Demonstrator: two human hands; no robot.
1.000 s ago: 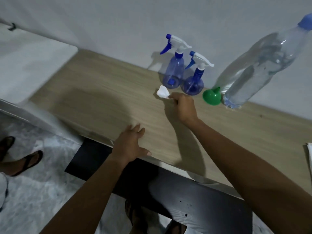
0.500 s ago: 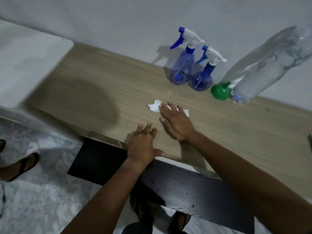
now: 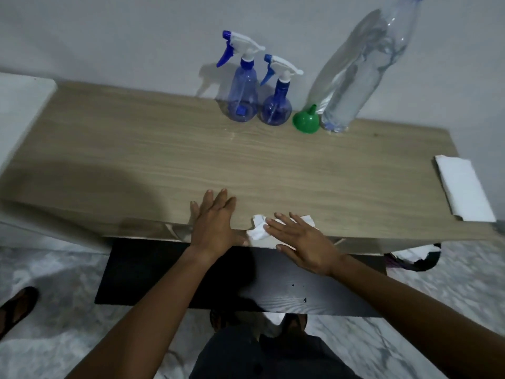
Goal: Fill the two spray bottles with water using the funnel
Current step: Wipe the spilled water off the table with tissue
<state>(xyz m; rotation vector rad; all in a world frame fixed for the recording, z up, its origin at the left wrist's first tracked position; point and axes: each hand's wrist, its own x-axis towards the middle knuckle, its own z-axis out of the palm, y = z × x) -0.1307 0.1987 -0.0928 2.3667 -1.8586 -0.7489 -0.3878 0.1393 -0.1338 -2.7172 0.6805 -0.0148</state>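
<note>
Resting flat on the front edge of the table (image 3: 164, 165), the right hand (image 3: 300, 242) lies with its fingers spread and presses a crumpled white tissue (image 3: 258, 229) under the fingertips; it grips nothing. The left hand (image 3: 214, 222) lies just beside it, also flat and wide, palm down on the wood, holding nothing.

Going outward from the hands, the things of the task all stand well apart from them, in a row at the back of the table against the wall (image 3: 109, 36). From left to right there are the taller spray bottle (image 3: 243, 88), the shorter spray bottle (image 3: 276, 102), the green funnel (image 3: 306, 121) lying mouth-down with its spout up, and the big water bottle (image 3: 355, 86), which stands upright with its cap on. Both spray heads are screwed on, so I judge that the filling is not begun. The row lies straight ahead; the funnel and water bottle are nearer to the right hand, the spray bottles to the left. A folded white cloth (image 3: 461, 192) lies at the right end.
</note>
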